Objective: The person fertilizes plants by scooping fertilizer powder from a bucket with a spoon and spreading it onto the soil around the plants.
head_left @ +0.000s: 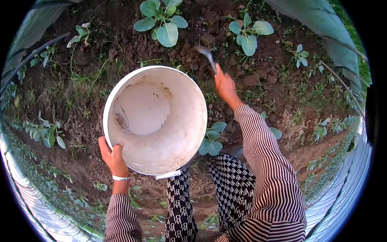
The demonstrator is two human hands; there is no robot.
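My left hand [114, 158] grips the rim of a white plastic bucket [177, 137] at its lower left, thumb over the edge. The bucket is tilted so that its inside faces me. White granular stuff [144, 109] lies at its bottom. My right hand [225, 85] is closed round the handle of a metal spoon [209, 56], held out over the soil to the right of the bucket. Motion blurs the spoon's head, so whether it carries anything cannot be seen. A broad-leaved plant [163, 22] grows left of the spoon, and a smaller leafy plant [248, 34] to its right.
Brown soil [266, 76] with weeds lies all around. Another leafy plant [211, 139] grows close to my legs, partly behind the bucket. Smaller plants [45, 131] stand at the left. Thin hoops [342, 82] and pale sheeting [314, 18] border the bed.
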